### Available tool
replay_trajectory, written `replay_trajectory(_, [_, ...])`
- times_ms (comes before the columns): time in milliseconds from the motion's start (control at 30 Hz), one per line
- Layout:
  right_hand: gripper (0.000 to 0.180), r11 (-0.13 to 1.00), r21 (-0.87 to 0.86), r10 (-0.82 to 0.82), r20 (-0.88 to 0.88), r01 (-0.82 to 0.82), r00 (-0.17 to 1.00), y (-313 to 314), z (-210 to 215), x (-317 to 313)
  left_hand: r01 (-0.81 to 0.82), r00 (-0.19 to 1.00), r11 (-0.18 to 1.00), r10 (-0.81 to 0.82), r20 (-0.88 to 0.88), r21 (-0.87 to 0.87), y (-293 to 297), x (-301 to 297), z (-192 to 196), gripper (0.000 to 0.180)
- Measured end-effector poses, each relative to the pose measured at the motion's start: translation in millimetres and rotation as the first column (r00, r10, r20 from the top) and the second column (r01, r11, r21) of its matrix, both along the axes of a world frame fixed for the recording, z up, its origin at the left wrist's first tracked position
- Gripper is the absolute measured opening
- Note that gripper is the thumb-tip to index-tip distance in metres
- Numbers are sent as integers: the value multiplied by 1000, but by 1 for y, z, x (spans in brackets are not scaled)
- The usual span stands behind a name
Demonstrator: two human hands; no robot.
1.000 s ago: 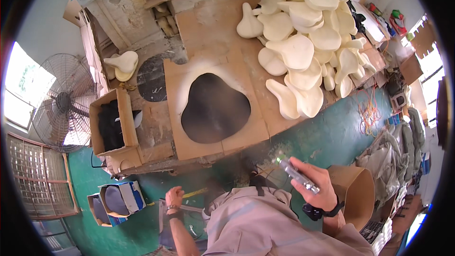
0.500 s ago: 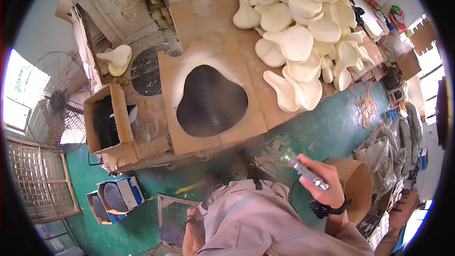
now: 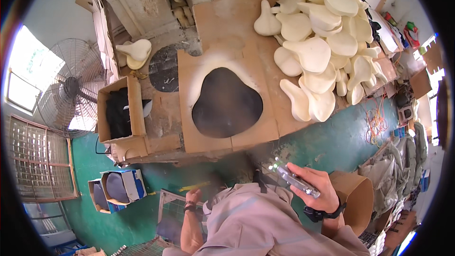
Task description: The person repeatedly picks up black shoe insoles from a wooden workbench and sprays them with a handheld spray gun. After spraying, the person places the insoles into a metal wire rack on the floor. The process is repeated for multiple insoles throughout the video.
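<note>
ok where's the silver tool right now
In the head view, the silver tool is below and right of centre, held in the right hand, with a brown cardboard box just right of that hand.

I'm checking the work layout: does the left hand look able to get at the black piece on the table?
Probably yes: the left hand appears empty, and nothing visible blocks its way over the table to the black piece, though it would likely need to reach forward.

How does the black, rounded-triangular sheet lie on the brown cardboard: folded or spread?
Spread: the black sheet shows its whole outline on the cardboard, with no fold visible.
</note>
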State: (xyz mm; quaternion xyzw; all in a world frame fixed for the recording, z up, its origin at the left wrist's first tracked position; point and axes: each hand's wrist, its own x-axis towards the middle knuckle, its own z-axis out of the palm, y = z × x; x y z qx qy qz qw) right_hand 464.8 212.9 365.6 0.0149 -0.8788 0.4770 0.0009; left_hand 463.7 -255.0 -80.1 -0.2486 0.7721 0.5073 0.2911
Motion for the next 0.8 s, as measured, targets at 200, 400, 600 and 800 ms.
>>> replay_trajectory(200, [61, 987, 23, -154, -100, 157, 983, 4, -5, -16, 220, 970, 971, -228, -83, -92, -23, 31, -41, 33])
replay_trajectory(400, [57, 967, 48, -246, -84, 251, 966, 18, -9, 0, 623, 598, 625, -768, -229, -470, -43, 63, -59, 23])
replay_trajectory(600, [51, 945, 68, -325, 80, 320, 942, 28, -3, 36, 607, 670, 690, -711, -214, -394, -28, 50, -36, 21])
replay_trajectory(800, [52, 992, 3, -126, 134, 126, 983, 19, 7, 44, 408, 895, 907, -419, -153, -100, -39, 46, -67, 20])
